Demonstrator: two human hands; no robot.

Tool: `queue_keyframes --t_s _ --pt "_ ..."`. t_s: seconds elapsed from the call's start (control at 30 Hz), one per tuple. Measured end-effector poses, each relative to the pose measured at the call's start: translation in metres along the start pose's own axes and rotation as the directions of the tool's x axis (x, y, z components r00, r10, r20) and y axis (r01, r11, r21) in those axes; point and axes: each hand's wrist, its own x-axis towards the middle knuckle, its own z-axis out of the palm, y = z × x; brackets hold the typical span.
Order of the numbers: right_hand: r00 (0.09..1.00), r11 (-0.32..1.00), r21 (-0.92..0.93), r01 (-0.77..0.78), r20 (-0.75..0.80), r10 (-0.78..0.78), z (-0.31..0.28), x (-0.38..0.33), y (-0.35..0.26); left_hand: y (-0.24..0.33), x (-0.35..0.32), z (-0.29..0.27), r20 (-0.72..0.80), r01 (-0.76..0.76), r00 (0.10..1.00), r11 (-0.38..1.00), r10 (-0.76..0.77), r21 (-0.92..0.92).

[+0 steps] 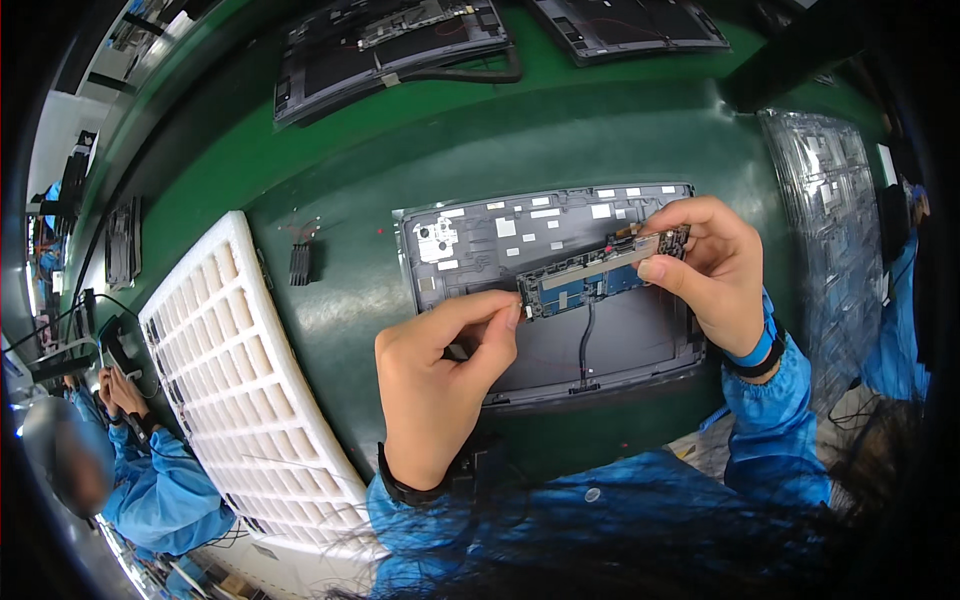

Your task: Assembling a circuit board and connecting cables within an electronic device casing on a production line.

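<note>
Between my two hands hangs a long narrow circuit board (570, 291), blue with metal shields and a pale strip along it. My left hand (440, 380) pinches its left end between thumb and fingers. The right end is gripped by my right hand (710, 265), thumb in front and fingers behind. Beneath the board a grey tablet-like housing (640, 355) lies on the green bench, its inside facing up with several white stickers. A dark cable (586, 345) runs from near the board down to the housing's near edge.
A white foam tray (235, 290) with many slots stands at left. Beside it lie small black parts with wires (300, 262). Two more housings (400, 60) sit at the back. Clear plastic trays (825, 220) are stacked at right. A co-worker in blue (165, 490) is at far left.
</note>
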Motion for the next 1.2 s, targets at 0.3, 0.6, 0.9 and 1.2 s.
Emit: queue_keyframes --t_s 0.3,0.6,0.9,1.2 --pt "0.999 1.000 0.022 0.012 -0.030 -0.011 0.001 0.001 0.000 0.003 0.000 0.005 0.011 0.114 0.994 0.987 -0.113 -0.114" --pt "0.998 0.998 -0.022 0.061 -0.009 -0.061 -0.002 0.000 0.003 -0.001 0.000 0.007 -0.004 0.047 0.999 0.996 -0.047 -0.074" --pt "1.000 0.996 -0.084 0.028 -0.002 -0.028 -0.003 -0.002 0.001 0.001 0.000 0.009 0.013 0.074 0.997 0.996 -0.075 0.041" --pt "0.997 0.998 -0.055 -0.035 -0.072 0.031 -0.006 0.002 -0.001 -0.004 0.002 0.007 0.141 -0.047 0.989 0.997 0.038 0.059"
